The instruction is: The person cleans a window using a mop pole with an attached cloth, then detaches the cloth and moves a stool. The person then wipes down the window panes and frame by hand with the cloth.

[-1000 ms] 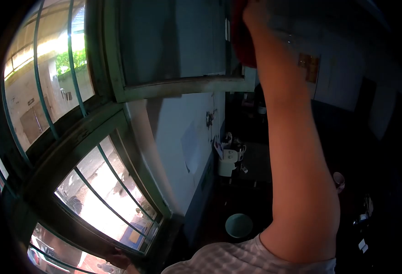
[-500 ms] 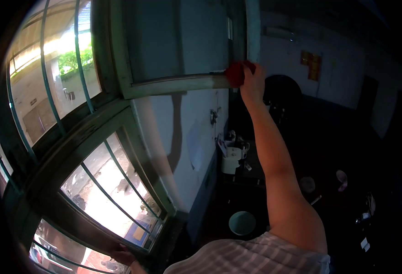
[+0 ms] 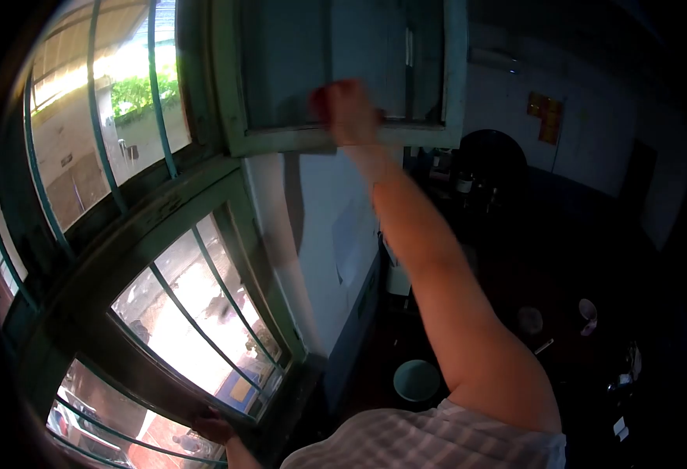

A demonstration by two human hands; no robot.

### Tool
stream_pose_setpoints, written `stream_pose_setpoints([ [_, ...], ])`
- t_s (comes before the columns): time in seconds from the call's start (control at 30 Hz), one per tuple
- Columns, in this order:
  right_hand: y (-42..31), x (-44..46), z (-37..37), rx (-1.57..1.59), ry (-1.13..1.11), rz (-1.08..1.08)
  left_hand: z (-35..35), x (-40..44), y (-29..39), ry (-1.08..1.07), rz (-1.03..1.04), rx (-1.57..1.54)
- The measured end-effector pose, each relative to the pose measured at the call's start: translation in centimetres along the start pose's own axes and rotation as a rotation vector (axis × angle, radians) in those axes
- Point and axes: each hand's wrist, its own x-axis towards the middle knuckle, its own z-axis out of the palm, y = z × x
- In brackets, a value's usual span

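A red cloth [image 3: 324,100] is at the lower part of a dark glass pane [image 3: 289,59], just above the bottom rail of an open green window sash [image 3: 281,142]. The right hand [image 3: 354,113] is closed around the cloth, its fingers blurred; the cloth appears to lie against the glass, though the exact contact is hard to tell. The bare right arm [image 3: 468,313] reaches up from the near right, and its forearm stands in front of part of the sash's bottom rail and partly hides a white container [image 3: 398,281] farther back.

At the near left, the left hand [image 3: 214,427] rests on the bottom of a second green window frame [image 3: 140,377]; it is in shadow, and I cannot tell whether its fingers grip or only lie there. Teal bars [image 3: 203,324] cross the openings on the left, between the room and the bright ground and greenery [image 3: 144,95] outside.

Right of the frames, a pale wall [image 3: 320,309] carries a sheet of paper [image 3: 349,242]. A round green basin [image 3: 417,381] is low down, left of the upper arm. To the right of the arm are a translucent round object [image 3: 529,320] and a pinkish one [image 3: 588,311]. Orange-yellow squares [image 3: 545,117] hang on the dim far wall.
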Motion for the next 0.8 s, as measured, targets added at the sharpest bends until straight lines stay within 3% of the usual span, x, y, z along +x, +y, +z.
stream_pose_setpoints([
  [0.03, -1.9, -0.9, 2.1, -0.048, -0.033, -0.24, -0.5, 0.1, 0.3, -0.006, 0.001, -0.004],
  [0.07, -3.7, -1.0, 2.5, -0.306, -0.08, -0.442, -0.9, 0.2, 0.4, -0.011, 0.002, -0.006],
  [0.17, -5.1, 1.0, 2.7, -0.206, -0.132, -0.669, -0.9, 0.2, 0.2, -0.044, -0.003, -0.021],
  [0.23, -4.3, 2.3, 0.3, -0.199, -0.404, -0.43, -0.4, 0.0, 0.2, -0.023, -0.026, 0.003],
  [0.33, 1.3, 5.3, -6.3, -0.552, -0.385, -0.446, 0.2, -0.2, -0.6, 0.034, -0.027, 0.01],
  [0.37, 3.3, 5.6, -8.6, -0.724, -0.126, -0.58, 0.6, -0.3, -0.7, 0.057, -0.025, 0.003],
  [0.4, 4.6, 6.9, -10.0, -0.859, 0.051, -0.578, 1.2, -0.3, -0.7, 0.08, -0.007, 0.008],
  [0.43, 5.3, 9.0, -10.7, -0.866, 0.056, -0.288, 1.5, -0.4, -1.1, 0.097, 0.016, 0.017],
  [0.6, 5.2, 15.0, -13.2, -0.935, 0.52, -0.154, -0.5, -0.1, 0.2, 0.032, -0.049, -0.034],
  [0.63, 3.2, 14.7, -13.4, -0.804, 0.338, -0.076, -0.9, 0.0, 0.5, 0.018, -0.064, -0.021],
  [0.7, 3.0, 13.9, -9.4, -0.776, 0.377, 0.002, -1.1, 0.1, 0.8, 0.044, -0.054, 0.006],
  [0.73, 0.8, 13.0, -7.7, -0.091, 0.372, 0.357, -1.0, 0.1, 0.9, 0.082, -0.027, 0.021],
  [0.77, -0.1, 11.6, -5.7, 0.026, 0.307, 0.27, -1.0, 0.0, 0.9, 0.119, 0.001, 0.035],
  [0.8, -1.0, 10.4, -3.6, 0.091, 0.074, 0.159, -1.1, -0.1, 1.0, 0.088, -0.027, 0.021],
])
